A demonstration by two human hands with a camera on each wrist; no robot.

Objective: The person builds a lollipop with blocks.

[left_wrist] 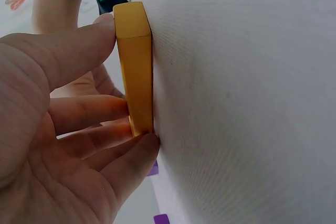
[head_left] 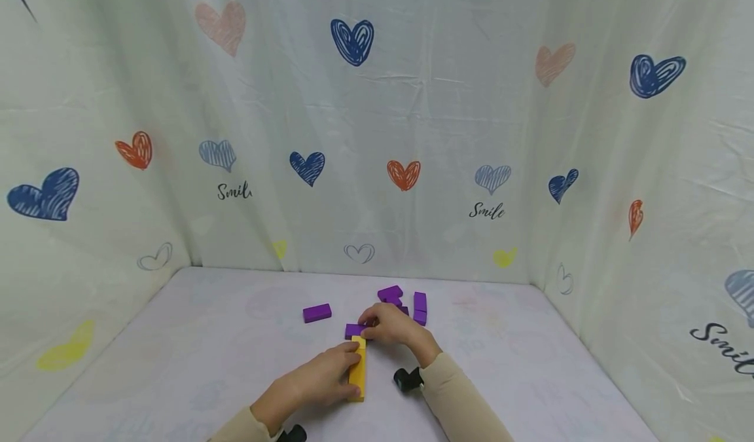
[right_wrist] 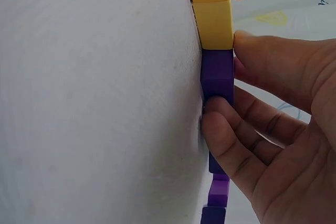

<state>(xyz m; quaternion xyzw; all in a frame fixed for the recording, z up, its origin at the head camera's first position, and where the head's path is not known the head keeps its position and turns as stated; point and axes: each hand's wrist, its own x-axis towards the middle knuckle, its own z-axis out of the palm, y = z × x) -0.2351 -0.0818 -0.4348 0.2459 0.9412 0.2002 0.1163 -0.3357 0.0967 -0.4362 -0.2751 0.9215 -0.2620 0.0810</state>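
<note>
Closest to us, left of the yellow bar (head_left: 359, 376), a beige sleeve (head_left: 238, 427) with a black wrist device (head_left: 292, 434) shows; a second sleeve (head_left: 462, 403) and a second wrist device (head_left: 406, 380) lie to the bar's right. Under them we see a white worktop (head_left: 235, 344) with faint printed patterns. Beyond the bar and to both its sides hangs a pale curtain (head_left: 265, 101), printed with hearts (head_left: 352, 42) in blue, red, pink and yellow and with the word "Smile".

Left to right on the worktop, we find a lone purple block (head_left: 317, 313) beyond the bar and to its left. Next is our left hand (head_left: 318, 376), gripping the bar: thumb at its near end, fingers bent along its left side toward the far end. The bar is smooth and straight-edged, pointing away from us; a line crosses it near the far end, whether seam or edge we cannot tell. Touching that end, a crosswise block (head_left: 353, 330), also purple, is pinched between the thumb and fingers of our right hand (head_left: 393, 329). Beyond the bar and to its right we see a purple cluster (head_left: 390, 293), then what look like two purple blocks (head_left: 420, 301) end to end.
</note>
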